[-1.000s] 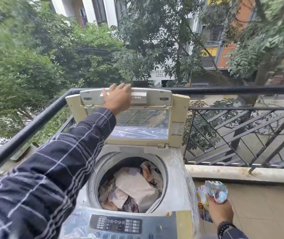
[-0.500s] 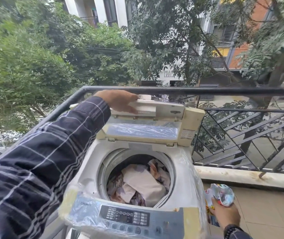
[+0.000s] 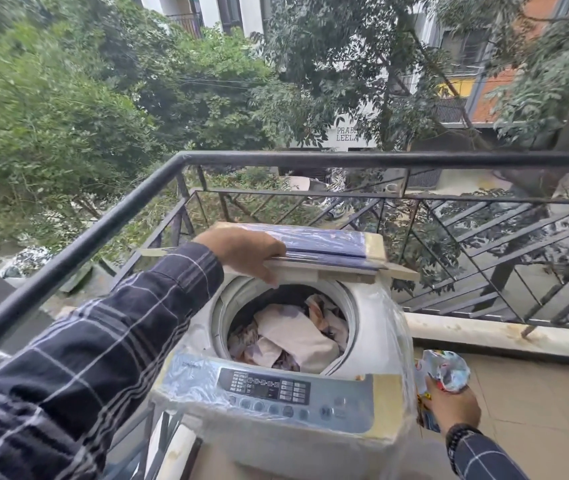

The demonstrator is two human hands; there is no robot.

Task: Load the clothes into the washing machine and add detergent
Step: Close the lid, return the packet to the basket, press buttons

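Left hand (image 3: 241, 249) grips the lid (image 3: 324, 252) edge above the clothes (image 3: 293, 336); right hand (image 3: 451, 405) clasps the detergent packet (image 3: 444, 370) beside the washing machine (image 3: 375, 327).

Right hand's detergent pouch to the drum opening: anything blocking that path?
Partly. The folded beige lid, held by the left hand, hangs low over the back of the white washing machine's round drum opening. The front is uncovered, clothes showing. The crumpled detergent pouch in the right hand sits beside the machine.
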